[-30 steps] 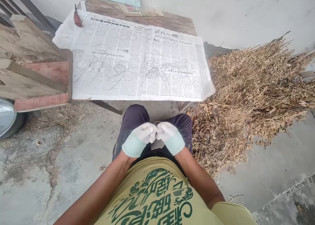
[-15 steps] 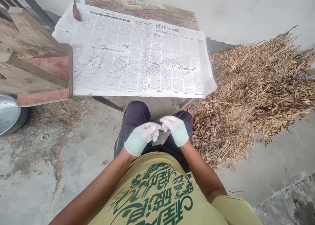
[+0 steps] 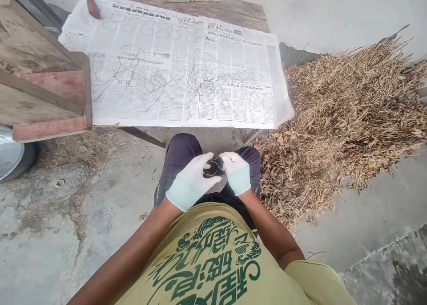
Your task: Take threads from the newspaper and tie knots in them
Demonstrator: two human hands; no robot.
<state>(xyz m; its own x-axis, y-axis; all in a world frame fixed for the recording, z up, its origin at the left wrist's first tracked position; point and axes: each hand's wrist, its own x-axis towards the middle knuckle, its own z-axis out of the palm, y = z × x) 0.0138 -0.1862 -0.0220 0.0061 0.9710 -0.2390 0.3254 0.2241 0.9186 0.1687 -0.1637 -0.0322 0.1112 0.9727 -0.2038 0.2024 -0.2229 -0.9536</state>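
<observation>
A thin, curved wire (image 3: pixel 215 162) spans the gap between my two hands above my lap. My right hand (image 3: pixel 235 169), in a white glove with a pale green cuff, pinches the wire between thumb and fingertips. My left hand (image 3: pixel 195 178), gloved the same way, has its thumb and fingers spread apart around the other side of the wire's loop. Whether its inner fingers touch the wire cannot be made out. More thin wires (image 3: pixel 160 82), some bent into rings and some tangled, lie on the newspaper (image 3: pixel 133 113) in front of me.
The newspaper covers a wooden table (image 3: pixel 240 14), with a red-handled tool (image 3: pixel 93 7) at its far left. A wooden chair (image 3: pixel 50 129) stands at left, near a metal basin (image 3: pixel 11 153). Dry stalks (image 3: pixel 350 127) are heaped on the right against the wall.
My left hand has opened from a pinch, its thumb and fingers now spread. The wire's loop shows more clearly between my hands. My right hand keeps its pinch. The view has shifted slightly.
</observation>
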